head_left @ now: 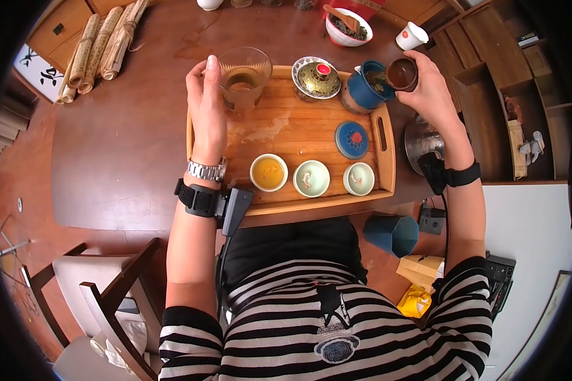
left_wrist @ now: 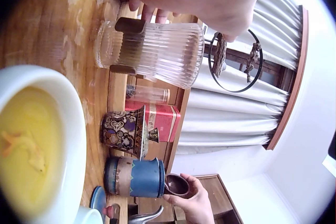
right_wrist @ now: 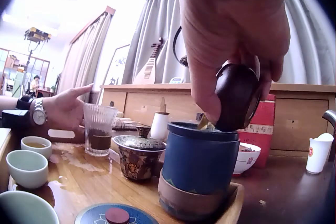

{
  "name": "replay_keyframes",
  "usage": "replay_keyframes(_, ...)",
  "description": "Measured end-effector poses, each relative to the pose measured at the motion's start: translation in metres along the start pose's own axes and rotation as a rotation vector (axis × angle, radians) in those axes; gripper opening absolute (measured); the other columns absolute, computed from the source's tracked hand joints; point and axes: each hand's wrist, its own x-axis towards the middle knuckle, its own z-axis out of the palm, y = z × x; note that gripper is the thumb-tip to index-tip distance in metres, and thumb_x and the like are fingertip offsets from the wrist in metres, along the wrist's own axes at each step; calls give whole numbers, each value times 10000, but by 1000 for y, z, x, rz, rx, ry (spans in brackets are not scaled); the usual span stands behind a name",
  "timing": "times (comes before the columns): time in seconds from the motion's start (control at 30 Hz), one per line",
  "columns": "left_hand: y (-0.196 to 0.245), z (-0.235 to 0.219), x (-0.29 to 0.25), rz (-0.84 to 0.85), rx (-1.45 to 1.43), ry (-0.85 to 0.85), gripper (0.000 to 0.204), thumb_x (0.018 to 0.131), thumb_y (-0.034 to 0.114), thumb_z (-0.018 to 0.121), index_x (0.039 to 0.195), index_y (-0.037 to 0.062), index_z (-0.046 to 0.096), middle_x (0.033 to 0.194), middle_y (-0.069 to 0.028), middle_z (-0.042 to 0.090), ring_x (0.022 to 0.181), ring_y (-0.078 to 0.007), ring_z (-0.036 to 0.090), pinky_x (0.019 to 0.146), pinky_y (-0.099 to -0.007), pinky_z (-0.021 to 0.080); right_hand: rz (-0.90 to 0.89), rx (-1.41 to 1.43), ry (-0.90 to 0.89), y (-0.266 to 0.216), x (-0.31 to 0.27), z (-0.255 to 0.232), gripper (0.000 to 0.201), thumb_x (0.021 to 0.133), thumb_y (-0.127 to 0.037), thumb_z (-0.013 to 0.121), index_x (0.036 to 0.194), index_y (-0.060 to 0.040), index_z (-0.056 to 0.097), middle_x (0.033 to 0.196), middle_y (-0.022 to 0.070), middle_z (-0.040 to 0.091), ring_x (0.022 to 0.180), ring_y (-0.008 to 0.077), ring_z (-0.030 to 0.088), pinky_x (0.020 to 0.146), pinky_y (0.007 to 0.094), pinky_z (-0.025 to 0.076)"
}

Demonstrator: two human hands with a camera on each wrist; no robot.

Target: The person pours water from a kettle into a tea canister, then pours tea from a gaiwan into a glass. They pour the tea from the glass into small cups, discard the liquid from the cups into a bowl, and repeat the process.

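Observation:
My right hand (head_left: 431, 89) pinches a small dark brown cup (head_left: 401, 74), tilted at the rim of a blue canister-like pot (head_left: 367, 87) holding some leaves. In the right wrist view that cup (right_wrist: 236, 97) tips over the blue pot (right_wrist: 198, 166), fingers round its sides. My left hand (head_left: 208, 108) stands upright beside a ribbed glass pitcher (head_left: 243, 79) with liquid in it, fingers extended; whether it touches the glass I cannot tell. The blue lid (head_left: 352, 140) lies on the wooden tray (head_left: 286, 206). A patterned lidded bowl (head_left: 318, 79) stands between pitcher and pot.
Along the tray's near side are a cup of yellow tea (head_left: 269, 173) and two pale green cups (head_left: 311, 179). A silver kettle (head_left: 421, 145) stands right of the tray. Behind are a white bowl of leaves (head_left: 349, 28) and a paper cup (head_left: 412, 36); rolled bamboo mats (head_left: 102, 47) lie back left.

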Motion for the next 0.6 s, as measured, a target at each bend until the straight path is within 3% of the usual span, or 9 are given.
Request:
replay_keyframes(0.1, -1, -1, 0, 8, 8, -5, 642, 845, 518, 492, 1156, -35, 393, 1010, -95, 504, 951, -152, 467, 796, -246, 399, -70, -152, -34, -6, 0, 1, 612, 568, -27, 679, 1138, -13, 456, 1106, 137, 520, 1043, 304, 472, 916, 370, 381)
replay_keyframes(0.17, 1, 0, -1, -11, 10, 1, 648, 845, 516, 493, 1158, -42, 390, 1013, -96, 506, 958, -154, 468, 806, -249, 397, -270, -300, -1, -7, 0, 2, 601, 557, 27, 650, 1126, -27, 465, 1091, 117, 521, 1012, 292, 475, 921, 366, 371)
replay_keyframes(0.27, -1, -1, 0, 17, 3, -5, 657, 844, 515, 497, 1159, -50, 384, 1020, -98, 506, 971, -156, 468, 833, -254, 387, -389, -428, 34, -13, 0, 3, 551, 572, 60, 608, 1101, -29, 484, 1100, 101, 518, 1020, 274, 471, 940, 357, 353)
replay_keyframes(0.6, -2, -1, 1, 2, -53, 1, 649, 843, 491, 520, 1156, -60, 379, 1014, -108, 509, 985, -149, 467, 875, -254, 360, -490, -541, 85, -19, -3, 7, 496, 601, 89, 561, 1080, -26, 503, 1113, 87, 518, 1005, 252, 474, 959, 381, 336)
